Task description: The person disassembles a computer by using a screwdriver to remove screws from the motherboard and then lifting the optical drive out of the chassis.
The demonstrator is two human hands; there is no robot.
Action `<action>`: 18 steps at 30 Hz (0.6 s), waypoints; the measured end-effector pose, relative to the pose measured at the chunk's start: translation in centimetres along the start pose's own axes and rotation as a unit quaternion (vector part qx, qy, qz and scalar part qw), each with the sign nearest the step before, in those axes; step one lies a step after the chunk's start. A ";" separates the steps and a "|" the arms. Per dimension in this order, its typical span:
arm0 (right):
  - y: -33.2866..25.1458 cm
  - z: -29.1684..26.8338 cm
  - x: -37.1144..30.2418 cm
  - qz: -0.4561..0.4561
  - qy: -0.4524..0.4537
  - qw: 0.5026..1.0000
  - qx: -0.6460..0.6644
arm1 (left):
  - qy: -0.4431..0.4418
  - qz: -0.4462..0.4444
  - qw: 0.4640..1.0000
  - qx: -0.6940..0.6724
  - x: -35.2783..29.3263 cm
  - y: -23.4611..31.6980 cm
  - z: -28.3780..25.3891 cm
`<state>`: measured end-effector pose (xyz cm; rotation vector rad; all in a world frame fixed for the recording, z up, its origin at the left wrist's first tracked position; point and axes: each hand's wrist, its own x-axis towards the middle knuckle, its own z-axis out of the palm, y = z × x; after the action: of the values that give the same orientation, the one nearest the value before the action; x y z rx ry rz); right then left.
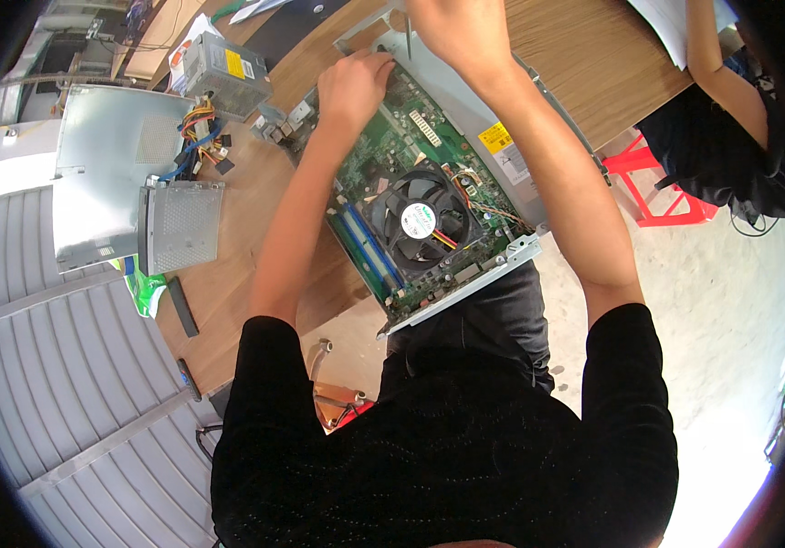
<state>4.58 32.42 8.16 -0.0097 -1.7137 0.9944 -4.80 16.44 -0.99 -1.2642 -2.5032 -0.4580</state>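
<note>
A computer case tray with a green motherboard [383, 137] lies tilted at the table's near edge, partly over my lap. On the board sits a black cooling fan [421, 219] with a round white label. Blue memory slots [369, 245] run along its left side. My left hand [353, 87] is closed, its fingertips pressed together at the board's far edge; what they pinch is hidden. Partly cut off by the top of the picture, my right hand [461, 32] grips a screwdriver [409, 38]; only its thin shaft shows, pointing down beside the left fingertips.
Left of the board are a power supply [223, 78] with bundled cables [199, 137] and a silver case panel [105, 173]. A black strip [183, 307] lies near the table's left edge. Another person's arm [726, 82] and a red stool [662, 187] are at right.
</note>
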 end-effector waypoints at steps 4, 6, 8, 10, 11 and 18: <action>0.0 -0.4 0.1 -0.005 -0.001 1.000 -0.002 | -0.040 -0.038 0.998 -0.003 -0.1 -0.1 -0.4; -0.1 -0.5 0.1 -0.003 -0.005 1.000 0.002 | -0.019 -0.025 1.000 -0.002 -0.2 -0.1 -0.2; -0.1 -0.5 0.0 -0.004 -0.004 1.000 -0.004 | 0.002 -0.012 1.000 -0.002 -0.2 -0.2 0.2; -0.2 -0.4 0.0 -0.004 -0.001 1.000 -0.005 | 0.002 -0.022 1.000 -0.013 -0.1 -0.3 0.4; -0.3 -0.4 -0.1 -0.004 0.001 1.000 -0.005 | 0.002 -0.023 1.000 -0.013 -0.1 -0.3 0.4; -0.4 -0.4 0.0 0.005 -0.002 1.000 0.000 | 0.052 0.011 0.999 -0.013 -0.1 -0.3 1.1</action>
<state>5.10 32.37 8.44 -0.0170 -1.7184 1.0029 -5.15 16.70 -2.08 -1.2429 -2.4033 -0.5395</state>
